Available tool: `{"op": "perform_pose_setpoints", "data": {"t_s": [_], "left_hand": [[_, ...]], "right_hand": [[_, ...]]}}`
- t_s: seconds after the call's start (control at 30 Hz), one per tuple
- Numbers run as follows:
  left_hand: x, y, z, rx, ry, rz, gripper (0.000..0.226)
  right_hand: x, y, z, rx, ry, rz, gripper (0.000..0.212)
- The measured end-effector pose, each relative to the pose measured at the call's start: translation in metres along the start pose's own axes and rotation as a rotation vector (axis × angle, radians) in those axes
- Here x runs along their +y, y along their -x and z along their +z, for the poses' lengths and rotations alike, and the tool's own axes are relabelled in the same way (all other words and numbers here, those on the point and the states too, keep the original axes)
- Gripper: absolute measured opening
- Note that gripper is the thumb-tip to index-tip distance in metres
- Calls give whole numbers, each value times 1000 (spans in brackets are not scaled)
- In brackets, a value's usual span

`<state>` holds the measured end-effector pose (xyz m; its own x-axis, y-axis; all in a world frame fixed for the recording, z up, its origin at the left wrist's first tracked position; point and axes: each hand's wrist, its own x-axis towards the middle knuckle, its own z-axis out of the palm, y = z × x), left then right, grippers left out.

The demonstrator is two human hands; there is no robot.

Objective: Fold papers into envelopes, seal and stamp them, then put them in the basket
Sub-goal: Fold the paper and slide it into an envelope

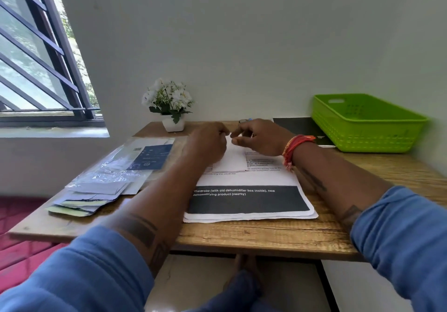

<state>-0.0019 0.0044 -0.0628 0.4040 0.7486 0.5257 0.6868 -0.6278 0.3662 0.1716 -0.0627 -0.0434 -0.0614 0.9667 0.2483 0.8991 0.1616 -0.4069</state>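
A folded white paper (233, 159) lies on top of a stack of printed sheets (249, 200) in the middle of the wooden table (266, 236). My left hand (208, 142) has its fingers curled on the paper's left part, and my right hand (261, 137) pinches at its top edge. The two hands almost meet above the fold. Envelopes (89, 198) lie in a loose pile at the table's left, partly under a clear plastic bag (121, 164). A green plastic basket (365, 123) stands at the back right.
A small white pot of white flowers (170, 106) stands at the table's back edge. A black book or folder (302, 127) lies beside the basket. A small object (244, 120) peeks out behind my right hand. A barred window (36, 57) is on the left.
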Motion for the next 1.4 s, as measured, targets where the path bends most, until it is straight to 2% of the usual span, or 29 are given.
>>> {"op": "perform_pose_setpoints", "data": {"t_s": [0.1, 0.27, 0.5, 0.63, 0.77, 1.0, 1.27, 1.4], "left_hand": [[-9, 15, -30, 30, -11, 36, 27], [-45, 62, -76, 51, -127, 31, 22], [-129, 135, -135, 49, -249, -121, 27], [-152, 163, -149, 208, -127, -181, 38], [-152, 169, -148, 325, -40, -276, 53], [-154, 169, -146, 327, 47, -301, 53], [-153, 171, -147, 322, 79, -289, 49], [-152, 176, -147, 418, 134, -287, 41]], "right_hand": [[-27, 4, 3, 19, 11, -67, 31], [-103, 7, 21, -119, 124, -262, 36], [-181, -2, 83, -227, 187, -388, 55], [-201, -5, 113, -252, 182, -401, 60], [-204, -7, 117, -195, 175, -455, 51], [-208, 2, 124, -3, 200, -638, 25], [-226, 10, 130, 171, -81, -450, 14], [-233, 13, 129, 224, -250, -387, 16]]}}
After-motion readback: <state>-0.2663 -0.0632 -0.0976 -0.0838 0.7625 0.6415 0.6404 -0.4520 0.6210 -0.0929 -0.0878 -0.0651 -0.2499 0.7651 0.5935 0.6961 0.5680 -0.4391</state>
